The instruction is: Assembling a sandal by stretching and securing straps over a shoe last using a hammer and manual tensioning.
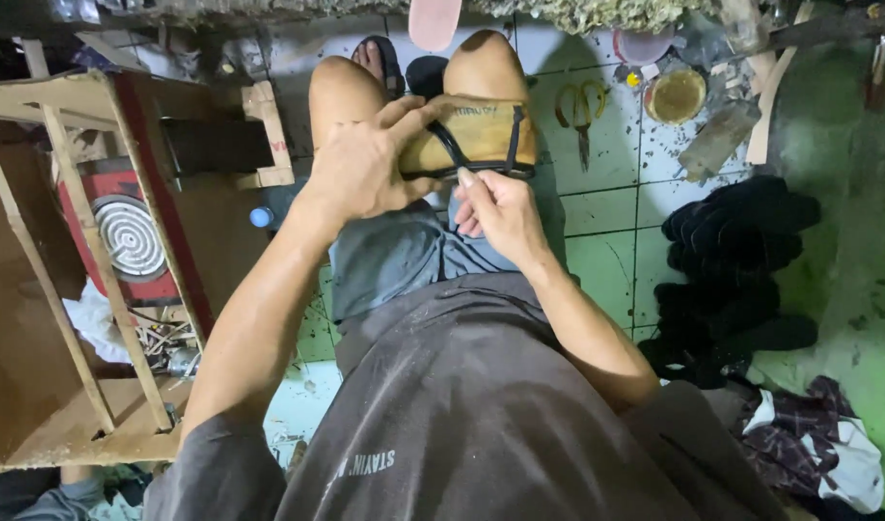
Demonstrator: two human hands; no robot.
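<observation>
sitting over a tiled floor [606, 198], the person steadies a tan sandal sole [481, 130] across the bare knees, and the work in hand looks like fitting or seating its black strap [513, 138]. the left hand [365, 164] lies over the near end of the sole, fingers curled round its edge and the thumb stretched along the top face, so it is closed on the sole rather than spread. the right hand [500, 212] sits just below the sole's lower edge; its fingers are drawn narrow, pinched together at the strap where that meets the edge, though whether they grip the strap itself or a small tool cannot be told. the strap loops over the sole just beyond the right fingertips, toward the far knee. well beyond the fingers to the right, a pair of scissors [580, 108] lies on the tiles, with a small round tin of yellowish glue-like stuff [676, 95] just past it, and a heap of black soles [732, 260] lies outward of the right wrist. outward of the left forearm stands a wooden frame [76, 270] with a red coil heater [129, 236] inside. judging by the pinch, the next move calls for a firm, even pull or press along the edge while the left hand keeps the sole from twisting.
</observation>
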